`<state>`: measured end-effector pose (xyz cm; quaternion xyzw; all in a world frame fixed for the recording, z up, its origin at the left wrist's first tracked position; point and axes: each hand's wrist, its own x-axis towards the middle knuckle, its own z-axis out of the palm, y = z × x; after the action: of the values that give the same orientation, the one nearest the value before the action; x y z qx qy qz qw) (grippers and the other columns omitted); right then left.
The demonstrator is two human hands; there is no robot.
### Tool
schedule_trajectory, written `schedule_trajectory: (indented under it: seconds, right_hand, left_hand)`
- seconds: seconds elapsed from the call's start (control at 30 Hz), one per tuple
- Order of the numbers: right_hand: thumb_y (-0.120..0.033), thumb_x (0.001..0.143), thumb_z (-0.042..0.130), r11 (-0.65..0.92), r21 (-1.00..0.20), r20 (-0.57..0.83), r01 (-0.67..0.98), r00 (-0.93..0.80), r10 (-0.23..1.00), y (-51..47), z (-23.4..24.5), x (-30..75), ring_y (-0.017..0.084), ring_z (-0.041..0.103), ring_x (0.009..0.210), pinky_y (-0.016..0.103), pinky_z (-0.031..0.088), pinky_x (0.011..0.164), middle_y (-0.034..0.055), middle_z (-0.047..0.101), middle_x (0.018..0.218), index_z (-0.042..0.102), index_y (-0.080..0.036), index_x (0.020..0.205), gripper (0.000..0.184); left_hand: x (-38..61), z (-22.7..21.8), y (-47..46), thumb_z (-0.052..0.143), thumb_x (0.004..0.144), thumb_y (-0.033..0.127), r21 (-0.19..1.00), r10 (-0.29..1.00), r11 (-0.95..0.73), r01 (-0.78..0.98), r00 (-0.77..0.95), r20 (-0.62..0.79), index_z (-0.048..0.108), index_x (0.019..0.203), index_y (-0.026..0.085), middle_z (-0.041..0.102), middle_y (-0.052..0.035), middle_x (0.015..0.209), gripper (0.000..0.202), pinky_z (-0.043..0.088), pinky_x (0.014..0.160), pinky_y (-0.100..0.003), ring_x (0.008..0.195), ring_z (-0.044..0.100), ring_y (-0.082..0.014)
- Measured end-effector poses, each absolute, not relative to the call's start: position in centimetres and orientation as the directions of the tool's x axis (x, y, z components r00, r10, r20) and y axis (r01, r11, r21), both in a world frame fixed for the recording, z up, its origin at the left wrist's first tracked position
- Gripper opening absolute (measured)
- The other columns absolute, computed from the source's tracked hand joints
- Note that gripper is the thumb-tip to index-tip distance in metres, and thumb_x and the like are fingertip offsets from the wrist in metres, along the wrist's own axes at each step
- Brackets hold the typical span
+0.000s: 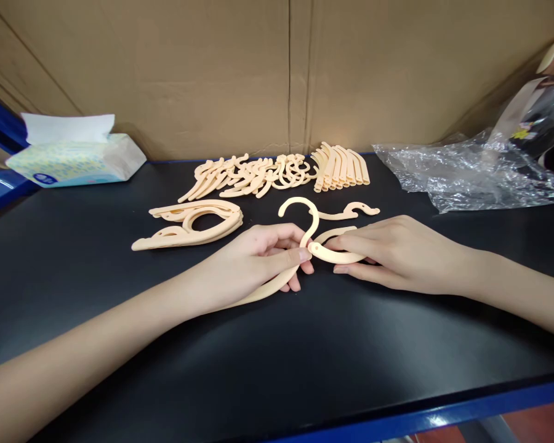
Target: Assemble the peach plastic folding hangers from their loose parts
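My left hand [253, 261] pinches a cream plastic hanger piece with a hook [314, 215] between thumb and fingers; the hook curls up and its long arm runs down under the hand. In my right hand [397, 255] is a curved hanger arm [335, 253], its rounded, holed end meeting the hook piece at the left fingertips. Whether the two are joined I cannot tell. Behind the right hand lies another curved arm [337, 232], partly hidden by the fingers. A loose hook piece [351, 212] rests just beyond. Left of my hands sit stacked folded hangers [203, 237].
At the back of the black table [397, 351] lie a heap of hook pieces [258, 175] and a row of curved arms [341, 166]. A tissue pack [78, 161] is at the left, crumpled clear plastic [480, 172] at the right. Cardboard [212, 74] stands behind.
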<state>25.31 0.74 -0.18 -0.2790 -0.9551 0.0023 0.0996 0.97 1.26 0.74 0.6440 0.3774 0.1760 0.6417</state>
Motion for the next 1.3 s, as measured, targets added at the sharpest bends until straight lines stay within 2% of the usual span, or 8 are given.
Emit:
schedule_trajectory:
  seconds: [0.13,0.27,0.63,0.8,0.97,1.3]
  right_hand:
    - [-0.032,0.103,0.040,0.845,-0.017,0.246,0.535,-0.817,0.522,0.79,-0.56,25.28,0.014,0.068,0.071,0.026,0.040,0.058,0.0020,0.074,0.097,0.059,-0.019,0.109,0.024]
    - [-0.038,0.102,0.041,0.852,0.027,0.305,0.523,-0.816,0.491,0.86,-0.87,25.19,0.014,0.070,0.076,0.025,0.040,0.056,0.0011,0.075,0.101,0.058,-0.018,0.114,0.028]
    - [-0.034,0.101,0.045,0.858,0.026,0.342,0.514,-0.811,0.475,0.60,-0.49,25.17,0.012,0.067,0.064,0.026,0.035,0.051,0.0001,0.075,0.086,0.064,-0.019,0.115,0.028]
    - [-0.034,0.102,0.043,0.857,0.000,0.310,0.515,-0.815,0.490,0.69,-0.54,25.18,0.014,0.070,0.071,0.026,0.037,0.053,0.0019,0.076,0.096,0.062,-0.019,0.121,0.030]
    - [-0.036,0.102,0.042,0.854,-0.021,0.266,0.519,-0.821,0.506,0.68,-0.41,25.18,0.012,0.067,0.065,0.024,0.037,0.054,0.0021,0.075,0.089,0.063,-0.021,0.120,0.032]
    - [-0.037,0.102,0.041,0.850,-0.003,0.263,0.526,-0.820,0.508,0.46,-0.34,25.13,0.012,0.066,0.063,0.023,0.037,0.053,0.0026,0.074,0.092,0.063,-0.021,0.118,0.032]
  left_hand:
    - [1.02,0.89,1.18,0.055,0.096,0.022,0.955,0.719,0.129,0.268,0.638,-0.276,0.060,0.088,0.013,0.064,0.0044,0.079,0.013,0.050,0.062,-0.012,0.065,0.061,-0.0038]
    - [1.00,0.98,1.21,0.056,0.096,0.023,0.952,0.714,0.125,0.278,0.641,-0.281,0.061,0.087,0.013,0.065,0.0043,0.080,0.014,0.050,0.061,-0.013,0.065,0.062,-0.0042]
    - [1.01,1.00,1.18,0.061,0.091,0.033,0.948,0.739,0.118,0.296,0.612,-0.283,0.062,0.090,0.014,0.065,0.0033,0.065,0.019,0.051,0.062,-0.015,0.063,0.062,-0.0080]
    - [0.88,0.86,1.23,0.058,0.093,0.033,0.946,0.733,0.110,0.306,0.618,-0.286,0.061,0.091,0.016,0.066,0.0034,0.067,0.018,0.050,0.063,-0.015,0.065,0.063,-0.0079]
    - [0.84,0.97,1.15,0.058,0.093,0.034,0.944,0.728,0.118,0.309,0.619,-0.294,0.060,0.090,0.016,0.065,0.0040,0.067,0.018,0.049,0.063,-0.015,0.065,0.062,-0.0077]
    - [0.77,1.19,1.27,0.063,0.089,0.045,0.937,0.712,0.119,0.328,0.630,-0.311,0.063,0.093,0.017,0.065,0.0028,0.070,0.029,0.047,0.064,-0.017,0.067,0.062,-0.0096]
